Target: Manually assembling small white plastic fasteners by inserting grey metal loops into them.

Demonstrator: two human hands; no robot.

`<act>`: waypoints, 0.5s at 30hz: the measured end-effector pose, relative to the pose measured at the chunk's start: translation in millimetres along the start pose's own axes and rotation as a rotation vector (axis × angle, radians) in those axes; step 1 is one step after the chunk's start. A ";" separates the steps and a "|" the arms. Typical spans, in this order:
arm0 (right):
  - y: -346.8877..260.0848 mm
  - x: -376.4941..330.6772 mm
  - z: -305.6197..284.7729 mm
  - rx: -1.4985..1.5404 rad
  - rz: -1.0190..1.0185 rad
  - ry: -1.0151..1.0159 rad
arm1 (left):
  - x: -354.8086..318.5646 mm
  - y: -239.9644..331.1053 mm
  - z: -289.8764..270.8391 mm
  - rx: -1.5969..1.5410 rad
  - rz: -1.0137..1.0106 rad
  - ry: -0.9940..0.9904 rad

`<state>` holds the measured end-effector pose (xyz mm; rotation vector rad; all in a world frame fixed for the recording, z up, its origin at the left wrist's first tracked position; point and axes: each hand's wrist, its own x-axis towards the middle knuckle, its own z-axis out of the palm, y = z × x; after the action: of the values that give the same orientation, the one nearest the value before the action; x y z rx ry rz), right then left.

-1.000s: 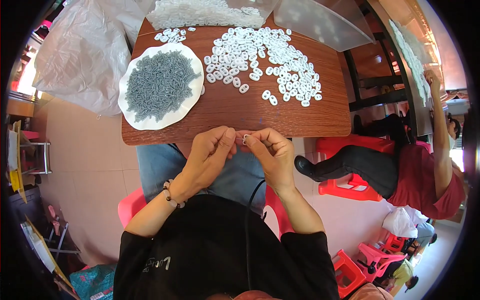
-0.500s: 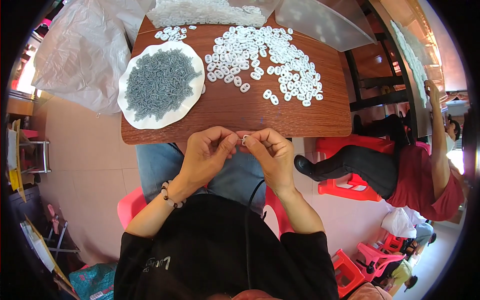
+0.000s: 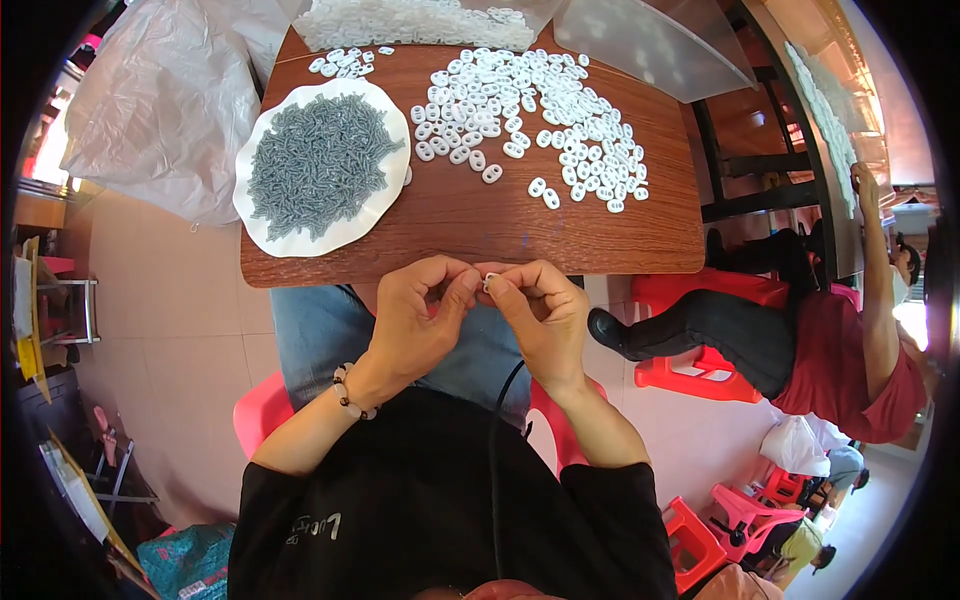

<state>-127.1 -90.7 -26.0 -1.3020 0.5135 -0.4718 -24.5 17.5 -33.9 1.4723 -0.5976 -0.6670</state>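
Observation:
At the table's near edge, above my lap, both hands meet with their fingertips almost touching. My right hand (image 3: pixel 548 318) is closed, pinching a small white oval piece (image 3: pixel 489 283) between thumb and forefinger. Beside it, my left hand (image 3: pixel 418 318) is closed too, thumb against forefinger; whatever it pinches is too small and hidden to name. Many white oval pieces with two holes (image 3: pixel 468 105) lie spread over the table's far middle and right. On the left, a white scalloped plate (image 3: pixel 392 185) carries a heap of small grey rod-like pieces (image 3: pixel 318 165).
The brown wooden table (image 3: pixel 450 225) lies before me. At its far edge are a clear container of white pieces (image 3: pixel 420 30) and a translucent bin (image 3: pixel 650 45). A plastic bag (image 3: pixel 160 120) hangs left. At right, another person (image 3: pixel 850 350) sits near red stools (image 3: pixel 700 375).
My left wrist has shifted slightly to the right, turning the hand a little. The white oval piece stays pinched in my right hand, with its angle slightly changed.

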 end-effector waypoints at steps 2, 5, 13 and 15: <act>0.4 0.0 0.0 -0.017 0.000 0.007 | -0.9 -0.8 0.6 0.026 0.000 0.007; -0.4 -0.1 0.1 -0.036 0.005 0.014 | -1.2 1.2 1.1 0.067 0.005 0.015; -0.7 -1.4 1.3 -0.095 0.007 0.023 | -1.2 0.2 1.5 0.097 0.031 0.024; 1.0 -1.1 1.8 -0.066 0.011 0.032 | -1.8 2.5 1.8 0.073 0.012 0.028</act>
<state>-126.9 -88.5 -26.6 -1.3554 0.5668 -0.4705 -27.0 17.5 -31.3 1.5423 -0.6141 -0.6197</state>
